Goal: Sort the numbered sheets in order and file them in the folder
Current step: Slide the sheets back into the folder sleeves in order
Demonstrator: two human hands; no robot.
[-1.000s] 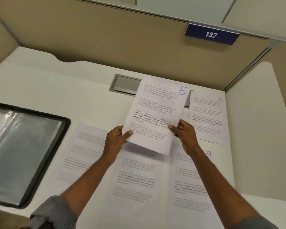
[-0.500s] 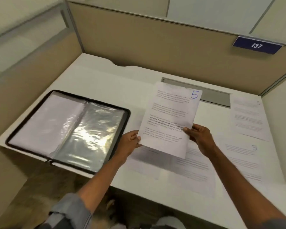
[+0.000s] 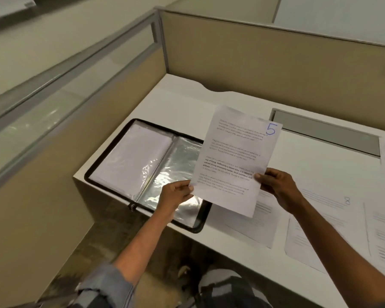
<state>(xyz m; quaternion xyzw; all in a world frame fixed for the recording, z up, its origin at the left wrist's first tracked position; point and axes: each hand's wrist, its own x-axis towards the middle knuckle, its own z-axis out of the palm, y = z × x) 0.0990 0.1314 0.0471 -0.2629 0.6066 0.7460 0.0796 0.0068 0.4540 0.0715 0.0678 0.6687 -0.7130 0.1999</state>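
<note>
Fingers clamp one sheet from both sides. An open folder [image 3: 129,156] lies at the desk's [image 3: 187,96] left end. The left hand [image 3: 176,195], above its right pocket, pinches the sheet marked 5 [image 3: 233,158], held off the desk. The right hand [image 3: 276,185] pinches the opposite edge. Loose sheets [image 3: 329,196] lie further right.

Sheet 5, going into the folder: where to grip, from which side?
Pinch both long edges near the bottom, left hand and right hand each from its own side: sheet 5 is thin and held upright, so two low pinches should steady it.
</note>
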